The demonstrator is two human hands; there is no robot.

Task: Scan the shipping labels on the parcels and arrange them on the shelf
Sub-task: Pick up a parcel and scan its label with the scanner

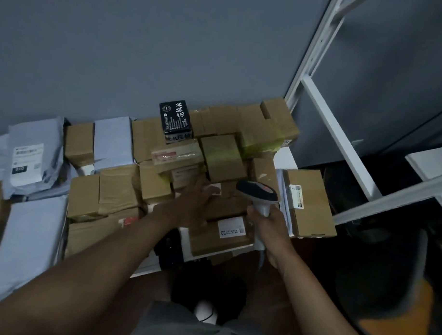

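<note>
Head view, looking down on a heap of parcels on a low white shelf [285, 157] against a grey wall [143, 52]. Cardboard boxes: too many and too overlapped for an exact count, well over a dozen brown ones, packed edge to edge and stacked in two layers. One black box [176, 118] with white lettering, on top near the back. Pale plastic mailer bags: about five visible at the left, one with a printed label [27, 160] facing up. One long brown box [310, 203] apart at the right edge, label on its left side.

Two bare hands. Left hand [196, 204] stretched forward over the middle of the heap, fingers spread fairly wide and lying on a box there; blurred, so grip unclear. Right hand [270, 226] wrapped round the handle of a scanner [260, 193], head of the scanner pointing forward over the boxes. Just below the hands, a flat box with a white label [231, 228], partly hidden by both.

White metal shelf frame [341, 146] standing at the right. Dark floor below, with a white rounded thing [205, 313] near the bottom edge.
</note>
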